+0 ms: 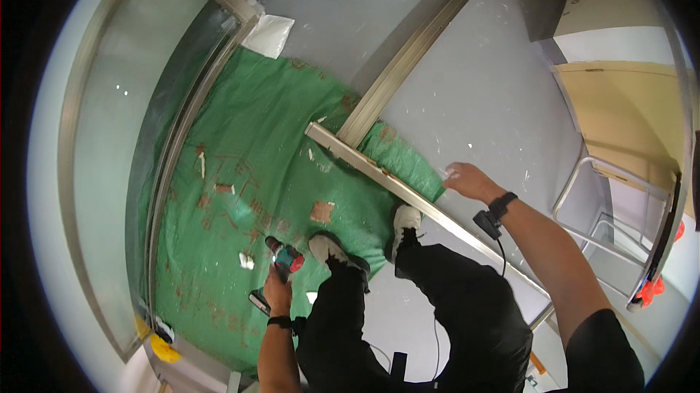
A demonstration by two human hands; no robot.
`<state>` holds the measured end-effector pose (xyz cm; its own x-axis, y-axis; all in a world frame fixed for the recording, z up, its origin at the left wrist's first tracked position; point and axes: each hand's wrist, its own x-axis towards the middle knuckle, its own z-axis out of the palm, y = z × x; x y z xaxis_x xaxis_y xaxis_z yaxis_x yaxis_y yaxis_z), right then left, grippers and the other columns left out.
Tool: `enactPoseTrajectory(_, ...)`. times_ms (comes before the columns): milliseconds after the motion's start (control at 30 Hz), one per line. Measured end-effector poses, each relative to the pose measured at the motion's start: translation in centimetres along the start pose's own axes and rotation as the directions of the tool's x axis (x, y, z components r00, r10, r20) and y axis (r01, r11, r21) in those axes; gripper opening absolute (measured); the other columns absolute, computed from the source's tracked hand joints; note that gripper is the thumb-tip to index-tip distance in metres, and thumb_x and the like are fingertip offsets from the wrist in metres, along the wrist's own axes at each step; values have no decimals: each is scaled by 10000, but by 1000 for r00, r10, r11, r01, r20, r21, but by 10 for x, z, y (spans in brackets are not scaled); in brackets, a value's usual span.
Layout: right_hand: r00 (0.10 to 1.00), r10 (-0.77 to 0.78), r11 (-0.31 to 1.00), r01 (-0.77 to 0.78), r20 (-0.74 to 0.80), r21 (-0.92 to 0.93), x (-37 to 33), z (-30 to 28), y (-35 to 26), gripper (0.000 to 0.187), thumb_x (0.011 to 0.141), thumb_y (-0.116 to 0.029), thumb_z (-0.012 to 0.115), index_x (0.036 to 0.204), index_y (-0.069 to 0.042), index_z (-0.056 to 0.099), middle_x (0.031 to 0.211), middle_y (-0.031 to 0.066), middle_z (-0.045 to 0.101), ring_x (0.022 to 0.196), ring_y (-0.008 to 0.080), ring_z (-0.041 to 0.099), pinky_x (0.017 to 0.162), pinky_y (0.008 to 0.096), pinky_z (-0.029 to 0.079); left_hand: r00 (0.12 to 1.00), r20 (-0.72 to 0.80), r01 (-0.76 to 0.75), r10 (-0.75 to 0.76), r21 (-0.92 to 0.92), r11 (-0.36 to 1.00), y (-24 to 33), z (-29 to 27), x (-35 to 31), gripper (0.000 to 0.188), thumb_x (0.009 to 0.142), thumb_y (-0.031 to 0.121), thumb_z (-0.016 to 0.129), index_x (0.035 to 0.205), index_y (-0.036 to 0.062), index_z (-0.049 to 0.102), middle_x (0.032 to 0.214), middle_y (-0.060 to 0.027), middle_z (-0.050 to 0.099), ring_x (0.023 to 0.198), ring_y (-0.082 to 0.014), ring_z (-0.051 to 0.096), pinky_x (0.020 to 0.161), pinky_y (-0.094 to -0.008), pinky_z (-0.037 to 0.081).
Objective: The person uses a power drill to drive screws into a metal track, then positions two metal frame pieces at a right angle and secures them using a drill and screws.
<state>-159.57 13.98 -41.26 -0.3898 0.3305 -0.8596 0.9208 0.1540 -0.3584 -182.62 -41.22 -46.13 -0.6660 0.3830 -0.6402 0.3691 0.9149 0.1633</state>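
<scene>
My left hand (278, 292) is wrapped round the grip of a cordless drill (286, 255) with a teal and red body, held low over a green sheet beside my left shoe. My right hand (472, 181) reaches out with its fingers pinched together. At its fingertips shows a small, clear or whitish bit, too small to name. Beneath and left of that hand, a long metal profile (408, 193) runs from the middle of the floor toward the lower right, passing by my right shoe. Its far end lies close to a metal floor track (394, 72).
The green sheet (240, 123) carries scraps and a brown square piece (321, 211). A white packet (268, 36) lies at its far edge. A framed glass panel (124, 101) stands at left, a metal step ladder (583, 207) at right, and a yellow thing (165, 349) at lower left.
</scene>
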Motion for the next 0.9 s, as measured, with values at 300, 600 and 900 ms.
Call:
enactPoseTrajectory(300,982,139,922,-82,-126,379,215,-31,-63,586,796,-422,711,1138,30,560,910,140,625,744,220,643,615,384,552,970,156,182,-187,43,982,-70,102,29,661,789,121,700,1368,-37,424,1171,-232,605,1049,-382,579,892,-454,480)
enactPoseTrajectory(600,848,304,912,-127,-435,391,287,-8,-129,1069,761,-568,701,1295,241,252,1194,273,598,1137,294,588,985,387,441,954,103,279,-281,33,960,-61,61,43,657,810,168,719,1361,-50,435,1204,-184,614,1059,-342,600,896,-425,492)
enactPoseTrajectory(900,854,348,809,-65,-387,584,298,-28,-120,530,766,-452,684,837,72,655,1078,196,634,896,267,616,812,382,490,949,9,316,-317,-67,946,-70,-25,45,660,831,216,738,1354,-62,446,1238,-137,624,1069,-303,620,900,-396,504)
